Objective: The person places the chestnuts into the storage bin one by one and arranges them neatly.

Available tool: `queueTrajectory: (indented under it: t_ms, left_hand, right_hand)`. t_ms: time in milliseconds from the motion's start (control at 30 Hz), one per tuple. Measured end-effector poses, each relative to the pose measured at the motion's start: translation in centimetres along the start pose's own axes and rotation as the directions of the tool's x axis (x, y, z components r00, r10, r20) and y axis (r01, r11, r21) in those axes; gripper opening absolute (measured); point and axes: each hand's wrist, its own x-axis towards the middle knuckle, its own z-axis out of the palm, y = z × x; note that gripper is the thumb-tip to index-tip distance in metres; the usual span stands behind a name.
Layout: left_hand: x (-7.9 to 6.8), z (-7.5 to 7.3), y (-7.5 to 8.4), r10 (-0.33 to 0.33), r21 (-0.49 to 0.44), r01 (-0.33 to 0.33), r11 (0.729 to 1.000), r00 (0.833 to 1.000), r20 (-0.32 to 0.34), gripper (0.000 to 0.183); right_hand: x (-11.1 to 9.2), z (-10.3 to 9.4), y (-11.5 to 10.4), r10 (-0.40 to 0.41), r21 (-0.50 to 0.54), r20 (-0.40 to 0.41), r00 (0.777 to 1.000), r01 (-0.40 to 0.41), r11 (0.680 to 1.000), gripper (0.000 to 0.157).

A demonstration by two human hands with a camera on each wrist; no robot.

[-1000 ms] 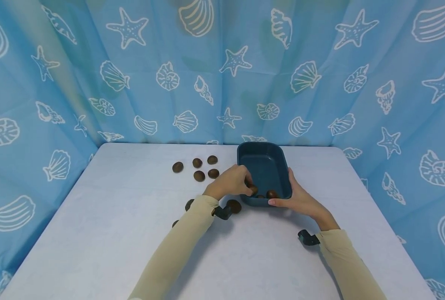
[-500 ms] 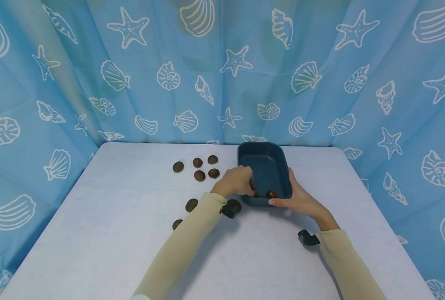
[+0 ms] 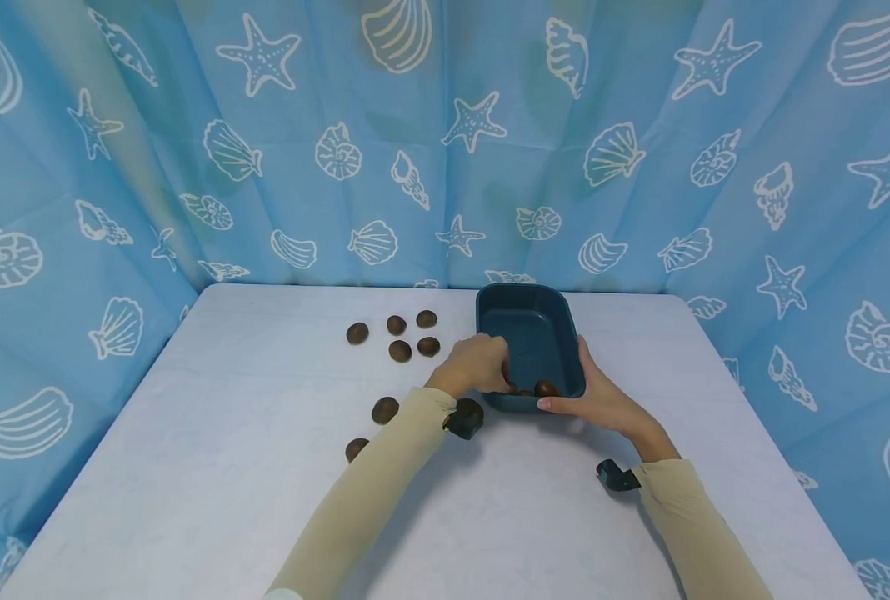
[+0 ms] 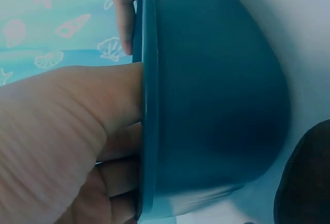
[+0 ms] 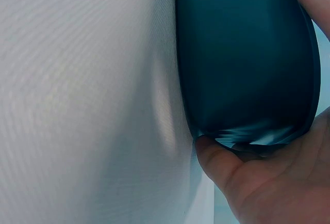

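Note:
A dark teal rectangular container (image 3: 532, 333) stands at the back of the table, slightly right of centre. My left hand (image 3: 477, 364) reaches over its near left rim with curled fingers. A brown rounded piece (image 3: 511, 387) shows at those fingertips, low in the container; the wall hides the fingertips in the left wrist view. Beside it lies another brown piece (image 3: 546, 388). My right hand (image 3: 602, 398) grips the container's near right corner, thumb along the near side and fingers on the right side. In the right wrist view the thumb (image 5: 219, 157) presses near the base.
Several brown rounded pieces (image 3: 400, 351) lie left of the container at the back. Two more, including this brown piece (image 3: 385, 409), lie beside my left forearm. A dark brown piece (image 4: 307, 177) sits just outside the container's near side. A shell-patterned curtain (image 3: 460, 167) surrounds the white table (image 3: 212, 433).
My left hand has moved slightly right and lower into the container, carrying the brown rounded piece. It barely moves in the last half second. The right hand keeps its grip on the container.

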Motion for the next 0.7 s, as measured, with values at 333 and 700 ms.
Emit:
queueTrajectory:
  t_ms: [333,700]
  left_hand:
    - [-1.1,0.0,-1.7,0.095,-0.277,-0.117,0.954,0.991,-0.093,0.035]
    - [-4.9,-4.1,-8.1,-0.101,-0.474,-0.107,0.874,0.914,-0.392,0.029]
  right_hand:
    - [-0.3,0.1,0.1,0.052,-0.021,0.015,0.999,-0.052,0.998,0.135]
    - [-0.2,-0.1,-0.2,0.044,-0.042,0.0,0.999,-0.044,0.998,0.138]
